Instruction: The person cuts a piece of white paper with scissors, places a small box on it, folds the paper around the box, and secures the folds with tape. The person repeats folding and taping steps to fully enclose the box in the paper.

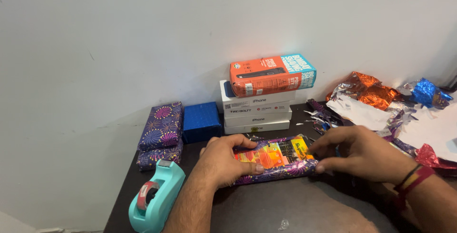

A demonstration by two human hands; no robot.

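A flat box with an orange and yellow face [273, 156] lies on the dark table [266, 209], partly covered by purple patterned wrapping paper [281, 171]. My left hand [223, 159] presses on the box's left end, thumb on the front fold of paper. My right hand [359, 152] holds the right end, fingers pinching the paper against the box. A dark and red band sits on my right wrist.
A teal tape dispenser [157, 197] stands at the front left. Two purple wrapped parcels [161, 135] and a blue wrapped box [201, 121] sit at the back left. White boxes [257, 111] are stacked by the wall under an orange box [271, 74]. Crumpled foil paper [381, 95] lies at the right.
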